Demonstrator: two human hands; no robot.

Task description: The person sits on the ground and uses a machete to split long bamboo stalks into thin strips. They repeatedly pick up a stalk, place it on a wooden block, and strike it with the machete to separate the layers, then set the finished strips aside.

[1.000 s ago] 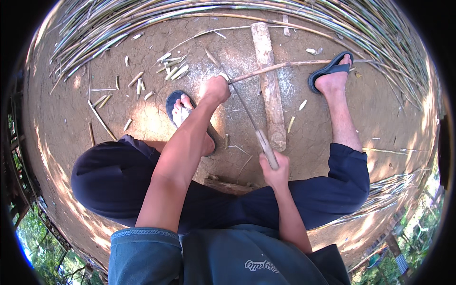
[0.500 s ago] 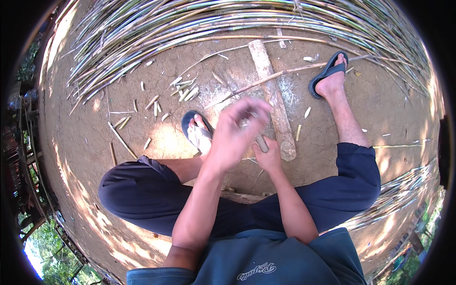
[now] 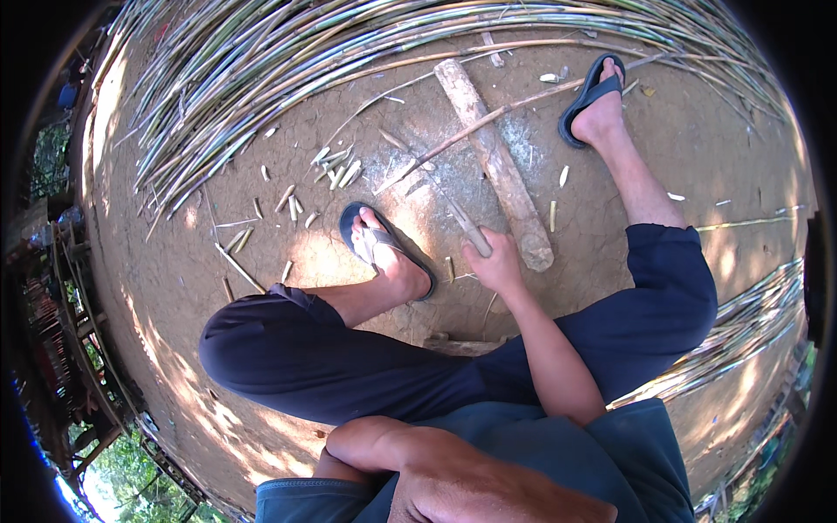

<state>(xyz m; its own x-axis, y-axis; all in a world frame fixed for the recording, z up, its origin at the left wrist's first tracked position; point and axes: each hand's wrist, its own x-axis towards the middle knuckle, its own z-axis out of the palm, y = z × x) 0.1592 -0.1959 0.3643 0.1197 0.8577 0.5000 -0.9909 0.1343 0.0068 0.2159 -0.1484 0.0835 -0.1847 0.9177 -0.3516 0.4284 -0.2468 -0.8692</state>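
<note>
My right hand (image 3: 493,261) is closed round the wooden handle (image 3: 468,225) of a long tool. The tool points away and to the left, and its narrow far end is hard to make out. Just beyond it, a brown cane stalk (image 3: 471,129) lies across a rough wooden log (image 3: 490,152), one pale end resting on the ground. My left arm (image 3: 384,440) is bent up close to the camera at the lower edge, and the fingers of that hand are hidden.
Several cut cane pieces (image 3: 338,168) lie on the packed earth left of the log. A big heap of long canes (image 3: 349,61) stretches across the far side, with another bundle (image 3: 741,327) at right. My sandalled left foot (image 3: 373,240) and right foot (image 3: 597,109) flank the work area.
My left hand has pulled back from beside the tool toward my body, up close to the camera. My right hand keeps its grip on the handle. The view has shifted slightly.
</note>
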